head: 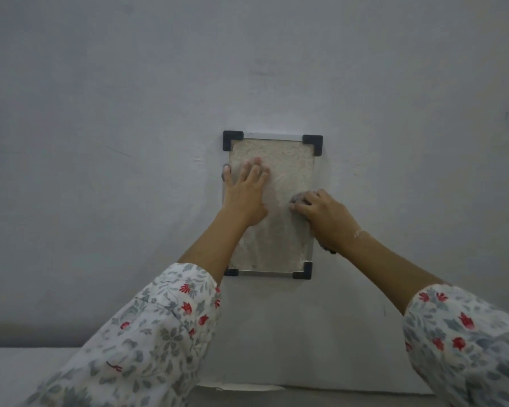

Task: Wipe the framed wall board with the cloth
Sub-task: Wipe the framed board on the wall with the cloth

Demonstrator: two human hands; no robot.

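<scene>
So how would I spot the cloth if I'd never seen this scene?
Find the framed board with black corners on the pale wall. At its right edge, the right hand presses a small greyish cloth, bunched under the fingers; the left hand lies flat and bare.

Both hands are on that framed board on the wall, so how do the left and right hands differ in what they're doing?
The left hand lies flat and open on the framed board, fingers spread, holding nothing; the right hand is curled around a bunched grey cloth. The left hand sits higher, along the board's left edge; the right hand sits lower, at its right edge. Both press against the board, and both arms wear floral sleeves.
</scene>
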